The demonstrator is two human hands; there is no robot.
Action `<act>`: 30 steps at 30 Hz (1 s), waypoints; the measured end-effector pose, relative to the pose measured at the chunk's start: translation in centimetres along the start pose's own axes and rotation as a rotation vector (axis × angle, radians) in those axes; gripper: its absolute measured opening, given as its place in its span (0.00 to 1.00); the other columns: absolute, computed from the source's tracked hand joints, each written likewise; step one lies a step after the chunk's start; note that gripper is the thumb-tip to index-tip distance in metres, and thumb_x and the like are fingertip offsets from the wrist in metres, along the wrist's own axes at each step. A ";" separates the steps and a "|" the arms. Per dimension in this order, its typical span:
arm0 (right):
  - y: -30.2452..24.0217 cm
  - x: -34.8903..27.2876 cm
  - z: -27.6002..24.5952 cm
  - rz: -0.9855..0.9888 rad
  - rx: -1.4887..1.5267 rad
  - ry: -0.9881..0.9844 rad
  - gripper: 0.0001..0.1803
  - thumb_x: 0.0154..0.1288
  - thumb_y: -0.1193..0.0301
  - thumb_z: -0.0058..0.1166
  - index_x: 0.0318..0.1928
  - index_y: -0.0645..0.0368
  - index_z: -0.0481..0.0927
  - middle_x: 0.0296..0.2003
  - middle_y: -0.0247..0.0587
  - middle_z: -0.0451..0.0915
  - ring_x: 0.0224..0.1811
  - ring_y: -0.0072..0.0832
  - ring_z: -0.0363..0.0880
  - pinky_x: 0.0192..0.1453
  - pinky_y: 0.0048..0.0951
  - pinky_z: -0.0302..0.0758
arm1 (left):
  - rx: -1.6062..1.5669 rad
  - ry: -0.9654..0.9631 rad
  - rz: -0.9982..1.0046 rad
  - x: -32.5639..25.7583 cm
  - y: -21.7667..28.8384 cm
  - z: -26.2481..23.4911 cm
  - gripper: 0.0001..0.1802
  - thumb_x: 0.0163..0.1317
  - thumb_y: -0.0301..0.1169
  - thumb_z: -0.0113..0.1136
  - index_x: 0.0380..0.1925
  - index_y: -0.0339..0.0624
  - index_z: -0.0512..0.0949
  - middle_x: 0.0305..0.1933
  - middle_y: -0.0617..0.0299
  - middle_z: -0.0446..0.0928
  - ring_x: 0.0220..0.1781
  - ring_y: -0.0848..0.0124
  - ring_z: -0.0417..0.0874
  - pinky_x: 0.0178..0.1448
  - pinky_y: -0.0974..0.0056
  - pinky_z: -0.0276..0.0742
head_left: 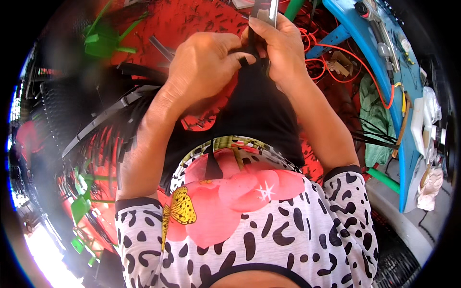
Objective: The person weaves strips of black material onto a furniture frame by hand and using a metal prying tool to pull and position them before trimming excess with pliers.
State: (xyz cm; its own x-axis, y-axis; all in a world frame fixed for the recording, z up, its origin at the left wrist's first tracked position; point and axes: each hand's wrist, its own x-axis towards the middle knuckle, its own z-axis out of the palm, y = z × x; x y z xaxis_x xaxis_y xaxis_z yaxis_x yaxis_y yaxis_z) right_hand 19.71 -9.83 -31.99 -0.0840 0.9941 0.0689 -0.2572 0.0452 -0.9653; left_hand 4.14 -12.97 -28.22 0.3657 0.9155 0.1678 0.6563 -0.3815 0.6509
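Note:
At the top middle, my two hands work close together above my dark-clothed lap. My left hand (204, 65) is closed, thumb and fingers pinched near a small piece of black strip (244, 61). My right hand (284, 48) grips a long, narrow piece with a dark face and a shiny silver edge (264, 10); its thumb presses on the face. The far end of this piece runs out of the picture, and its exact kind does not show. The fingertips of both hands are partly hidden between them.
Dark scraps litter the red floor (158, 21). A blue table (407, 158) at right carries a tool with a red hose (357, 57). Beneath it lie green cloth (373, 113) and a torn carton (340, 64). Black strips (96, 120) and green frame pieces (102, 42) are at left.

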 end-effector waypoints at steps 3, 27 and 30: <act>1.4 -0.6 -0.6 0.028 0.071 -0.007 0.05 0.62 0.69 0.55 0.34 0.57 0.76 0.23 0.37 0.80 0.21 0.16 0.70 0.23 0.17 0.61 | -0.001 0.044 0.000 -1.1 -0.5 2.0 0.08 0.52 0.30 0.63 0.31 0.38 0.80 0.27 0.52 0.78 0.29 0.57 0.79 0.34 0.61 0.73; 3.2 -2.3 -0.5 0.347 0.117 -0.014 0.04 0.61 0.77 0.51 0.37 0.63 0.73 0.25 0.41 0.76 0.23 0.26 0.73 0.29 0.25 0.71 | 0.124 0.176 -0.109 -3.5 -3.0 7.1 0.11 0.47 0.32 0.67 0.29 0.41 0.77 0.26 0.57 0.74 0.32 0.56 0.78 0.33 0.56 0.72; 2.3 -1.8 -0.4 0.188 -0.071 -0.130 0.03 0.61 0.77 0.53 0.35 0.62 0.74 0.20 0.34 0.74 0.22 0.19 0.71 0.25 0.18 0.62 | 0.125 0.205 -0.103 -3.6 -3.1 6.9 0.10 0.47 0.31 0.66 0.29 0.42 0.77 0.26 0.58 0.74 0.31 0.57 0.78 0.32 0.56 0.72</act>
State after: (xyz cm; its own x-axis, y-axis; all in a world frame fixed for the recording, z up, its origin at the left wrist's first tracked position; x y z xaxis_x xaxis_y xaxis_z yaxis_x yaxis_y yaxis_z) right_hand 19.63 -11.50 -34.39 -0.2485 0.9648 -0.0864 -0.1571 -0.1281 -0.9792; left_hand 5.36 -16.00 -35.93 0.1598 0.9522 0.2601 0.7646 -0.2861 0.5775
